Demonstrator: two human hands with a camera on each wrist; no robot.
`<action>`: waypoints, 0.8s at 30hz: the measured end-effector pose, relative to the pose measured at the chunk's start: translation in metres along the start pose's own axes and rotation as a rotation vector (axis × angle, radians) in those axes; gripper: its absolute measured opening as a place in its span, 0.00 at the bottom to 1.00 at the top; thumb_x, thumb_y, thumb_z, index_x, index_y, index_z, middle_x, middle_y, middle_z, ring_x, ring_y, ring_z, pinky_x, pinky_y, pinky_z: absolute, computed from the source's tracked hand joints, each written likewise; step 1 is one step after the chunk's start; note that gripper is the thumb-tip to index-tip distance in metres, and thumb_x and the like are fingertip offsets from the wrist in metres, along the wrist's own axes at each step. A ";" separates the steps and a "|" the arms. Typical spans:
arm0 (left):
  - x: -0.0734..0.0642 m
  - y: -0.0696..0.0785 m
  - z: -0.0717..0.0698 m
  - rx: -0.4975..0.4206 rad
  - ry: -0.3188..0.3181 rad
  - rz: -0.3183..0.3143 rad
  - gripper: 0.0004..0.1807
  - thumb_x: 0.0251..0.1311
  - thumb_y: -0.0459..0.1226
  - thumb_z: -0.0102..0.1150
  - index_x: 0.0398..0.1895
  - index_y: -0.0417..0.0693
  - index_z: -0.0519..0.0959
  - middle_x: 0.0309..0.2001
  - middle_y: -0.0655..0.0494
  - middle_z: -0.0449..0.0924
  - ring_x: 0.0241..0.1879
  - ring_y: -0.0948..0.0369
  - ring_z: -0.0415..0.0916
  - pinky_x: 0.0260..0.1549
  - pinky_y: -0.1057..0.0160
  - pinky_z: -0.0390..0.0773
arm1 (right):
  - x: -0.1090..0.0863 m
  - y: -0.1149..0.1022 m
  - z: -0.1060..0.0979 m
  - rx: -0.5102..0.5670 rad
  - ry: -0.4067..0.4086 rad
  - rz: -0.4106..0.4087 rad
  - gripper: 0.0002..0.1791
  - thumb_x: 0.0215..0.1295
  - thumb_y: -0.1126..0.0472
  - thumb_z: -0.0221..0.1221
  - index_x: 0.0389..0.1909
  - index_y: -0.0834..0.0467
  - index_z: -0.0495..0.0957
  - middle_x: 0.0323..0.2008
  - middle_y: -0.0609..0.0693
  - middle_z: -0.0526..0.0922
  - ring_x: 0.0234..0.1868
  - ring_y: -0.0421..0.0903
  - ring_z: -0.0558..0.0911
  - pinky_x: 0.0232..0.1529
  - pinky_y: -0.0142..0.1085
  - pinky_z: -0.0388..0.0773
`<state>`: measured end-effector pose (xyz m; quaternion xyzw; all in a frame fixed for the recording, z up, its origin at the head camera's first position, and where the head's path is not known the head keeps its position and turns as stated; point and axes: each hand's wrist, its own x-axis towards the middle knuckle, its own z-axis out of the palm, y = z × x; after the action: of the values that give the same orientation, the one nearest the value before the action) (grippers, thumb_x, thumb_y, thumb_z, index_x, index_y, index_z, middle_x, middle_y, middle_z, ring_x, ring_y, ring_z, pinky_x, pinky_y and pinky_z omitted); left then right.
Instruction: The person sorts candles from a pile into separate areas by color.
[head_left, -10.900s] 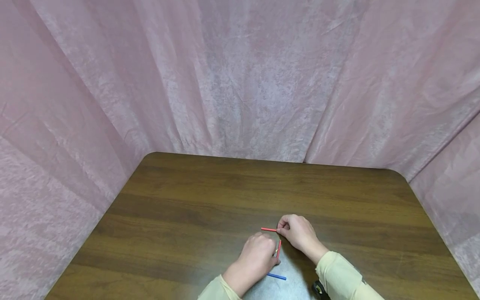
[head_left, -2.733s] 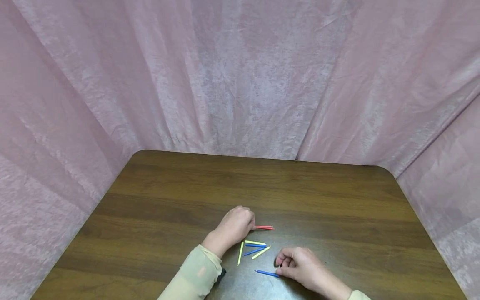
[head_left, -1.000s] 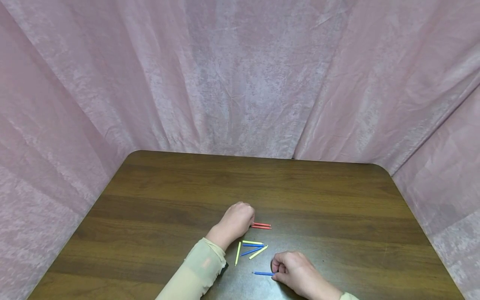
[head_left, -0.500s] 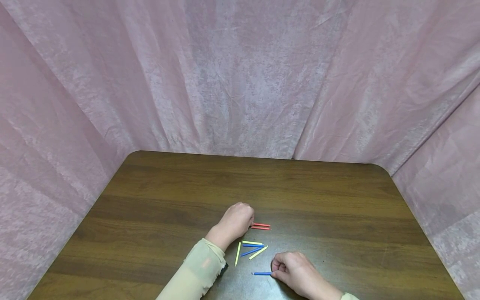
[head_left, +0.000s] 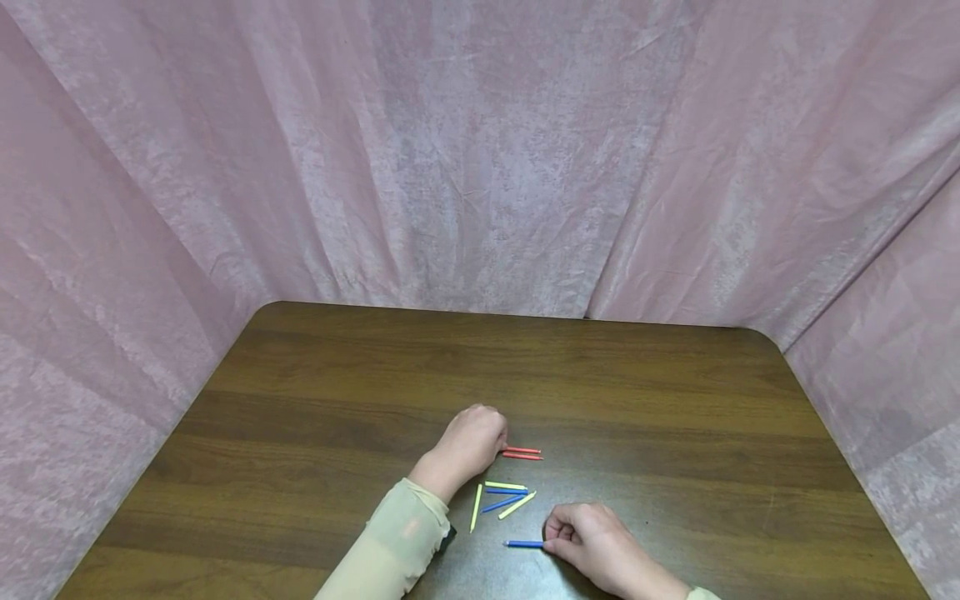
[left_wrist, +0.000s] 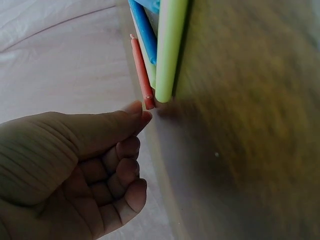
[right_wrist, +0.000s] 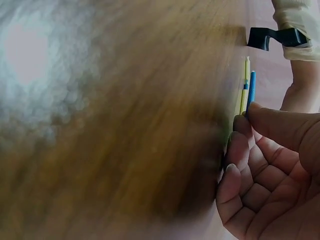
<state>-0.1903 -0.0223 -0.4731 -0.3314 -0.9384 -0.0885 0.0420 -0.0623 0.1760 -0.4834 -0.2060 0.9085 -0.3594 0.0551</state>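
Note:
In the head view my left hand (head_left: 468, 442) is at the near ends of two red candles (head_left: 525, 457) lying side by side. Its thumb and index finger pinch the end of one red candle (left_wrist: 141, 72), seen in the left wrist view with a wick at its far tip. Lower right, my right hand (head_left: 600, 542) pinches the end of a blue candle (head_left: 525, 544), which points left. The right wrist view also shows that blue candle (right_wrist: 251, 90) between thumb and index finger. The other fingers of both hands are curled.
Between the hands lie several more candles: a yellow candle (head_left: 476, 508) standing lengthwise, another yellow one (head_left: 517, 505) slanted, and a blue candle (head_left: 504, 502) beside it. They rest on a brown wooden table (head_left: 337, 375), with pink curtains (head_left: 480, 167) behind.
Since the oldest frame, yellow and blue candles have come into view between the hands, and the right hand has gone from a red candle to a blue one. Lately the blue candle shifted slightly away.

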 end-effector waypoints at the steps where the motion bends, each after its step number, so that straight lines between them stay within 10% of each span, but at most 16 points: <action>1: 0.000 0.000 0.000 -0.004 -0.002 -0.002 0.12 0.47 0.34 0.67 0.13 0.55 0.77 0.19 0.62 0.75 0.27 0.59 0.76 0.30 0.61 0.74 | 0.000 0.000 0.000 0.006 -0.001 0.003 0.11 0.55 0.60 0.68 0.20 0.47 0.75 0.18 0.30 0.70 0.21 0.26 0.68 0.24 0.27 0.66; 24: -0.011 -0.001 -0.003 -0.122 -0.002 -0.040 0.11 0.54 0.39 0.68 0.17 0.55 0.78 0.21 0.65 0.72 0.26 0.62 0.73 0.29 0.62 0.73 | -0.001 0.001 -0.005 0.146 0.008 0.079 0.08 0.57 0.62 0.67 0.24 0.50 0.77 0.22 0.33 0.74 0.23 0.28 0.71 0.26 0.28 0.71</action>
<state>-0.1827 -0.0304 -0.4717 -0.3145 -0.9377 -0.1462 0.0188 -0.0627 0.1805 -0.4801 -0.1639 0.8876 -0.4229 0.0804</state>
